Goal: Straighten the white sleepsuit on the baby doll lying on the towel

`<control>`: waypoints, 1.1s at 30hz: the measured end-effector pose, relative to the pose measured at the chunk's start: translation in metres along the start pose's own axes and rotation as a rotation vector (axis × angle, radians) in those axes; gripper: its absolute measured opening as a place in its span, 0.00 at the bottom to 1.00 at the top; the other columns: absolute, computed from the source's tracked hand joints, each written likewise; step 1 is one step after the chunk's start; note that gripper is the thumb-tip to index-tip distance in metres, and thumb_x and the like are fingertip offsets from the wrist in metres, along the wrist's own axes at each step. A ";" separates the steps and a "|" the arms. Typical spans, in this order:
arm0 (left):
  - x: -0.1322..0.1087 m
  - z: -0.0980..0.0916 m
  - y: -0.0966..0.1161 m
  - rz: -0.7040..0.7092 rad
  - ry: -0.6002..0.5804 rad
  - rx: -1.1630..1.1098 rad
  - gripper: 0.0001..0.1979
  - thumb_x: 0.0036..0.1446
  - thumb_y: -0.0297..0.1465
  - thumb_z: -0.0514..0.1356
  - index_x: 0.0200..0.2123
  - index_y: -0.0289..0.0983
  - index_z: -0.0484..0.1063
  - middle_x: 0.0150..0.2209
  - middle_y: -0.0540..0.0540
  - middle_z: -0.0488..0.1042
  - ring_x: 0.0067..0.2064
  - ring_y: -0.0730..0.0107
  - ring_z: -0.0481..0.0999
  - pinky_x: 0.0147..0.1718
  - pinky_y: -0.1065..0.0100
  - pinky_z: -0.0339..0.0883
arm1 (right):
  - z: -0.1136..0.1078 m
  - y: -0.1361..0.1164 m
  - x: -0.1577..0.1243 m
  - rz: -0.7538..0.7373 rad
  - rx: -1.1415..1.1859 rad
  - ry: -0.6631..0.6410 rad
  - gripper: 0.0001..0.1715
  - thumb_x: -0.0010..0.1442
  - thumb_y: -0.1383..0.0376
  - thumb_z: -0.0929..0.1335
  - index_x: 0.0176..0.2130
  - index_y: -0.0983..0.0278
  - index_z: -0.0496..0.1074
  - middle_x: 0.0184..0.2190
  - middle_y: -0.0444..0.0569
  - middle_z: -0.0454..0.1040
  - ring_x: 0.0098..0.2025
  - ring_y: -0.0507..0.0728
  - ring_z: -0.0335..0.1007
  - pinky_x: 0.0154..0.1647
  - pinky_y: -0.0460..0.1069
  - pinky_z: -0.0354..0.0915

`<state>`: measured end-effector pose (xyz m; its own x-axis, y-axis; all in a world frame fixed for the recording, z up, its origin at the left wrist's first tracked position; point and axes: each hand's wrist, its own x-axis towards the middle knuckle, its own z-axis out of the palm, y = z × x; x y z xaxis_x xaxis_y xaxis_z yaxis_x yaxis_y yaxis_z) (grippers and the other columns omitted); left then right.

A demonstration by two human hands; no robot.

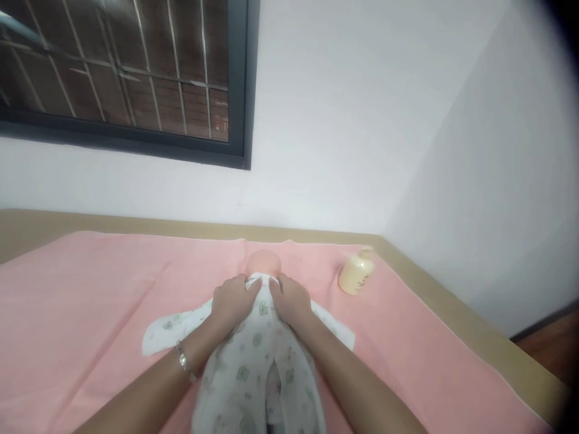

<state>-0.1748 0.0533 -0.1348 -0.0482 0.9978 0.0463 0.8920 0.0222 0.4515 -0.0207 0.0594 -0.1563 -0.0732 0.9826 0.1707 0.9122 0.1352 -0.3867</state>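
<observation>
Although its lower end is cut off below, one patterned garment (257,343) is seen with two sleeves (174,328) spread on one pink sheet (416,355); its collar (264,278) is held, beside one doll's head (264,262), by the closed left hand (233,301) and right hand (293,301), fingertips partly hidden; on one bottle (355,275), lettering is blurred.

- A tan surface (452,316) carries a pink cloth (113,289), creased on the left, with tan showing along its far and right sides.
- A doll (265,263) lies on the cloth, its round head toward the far edge.
- The sleeves (169,331) of a white printed garment (257,340) spread out on the cloth to either side.
- A cream bottle (354,275) rests near the cloth's far right corner.
</observation>
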 end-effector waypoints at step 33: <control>-0.041 0.005 0.001 0.293 0.156 0.250 0.19 0.63 0.38 0.44 0.43 0.33 0.69 0.45 0.35 0.72 0.47 0.51 0.69 0.46 0.54 0.58 | -0.029 0.002 -0.016 -0.103 0.101 -0.203 0.37 0.68 0.49 0.46 0.42 0.67 0.71 0.40 0.57 0.75 0.41 0.59 0.70 0.39 0.51 0.60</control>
<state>-0.1702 0.0123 -0.1406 0.1737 0.9430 0.2840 0.9589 -0.2276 0.1693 -0.0063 0.0399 -0.1338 -0.2522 0.9672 0.0321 0.8516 0.2375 -0.4673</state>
